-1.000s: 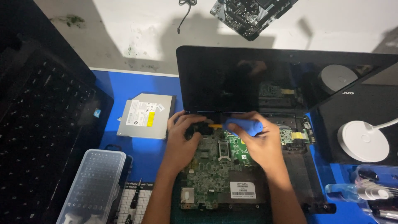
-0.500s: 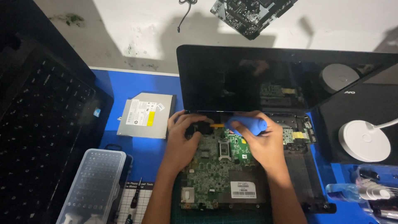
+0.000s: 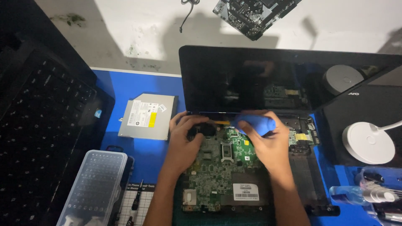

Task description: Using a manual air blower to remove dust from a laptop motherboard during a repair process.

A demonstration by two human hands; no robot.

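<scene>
Right grip (image 3: 268, 138) closed around blue screwdriver (image 3: 255, 124)

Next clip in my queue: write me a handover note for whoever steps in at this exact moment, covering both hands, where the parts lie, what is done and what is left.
Left hand: fingers on a small black part at the top edge of the exposed green laptop motherboard.
Right hand: wrapped around a blue-handled screwdriver, its yellow shaft pointing left toward that black part.
Parts: silver optical drive lies out on the blue mat, left of the laptop; clear plastic bit case sits lower left.
Done: top cover off, board bare, drive out.
Left: board sits in the black base; the work at its top edge is unfinished.
</scene>
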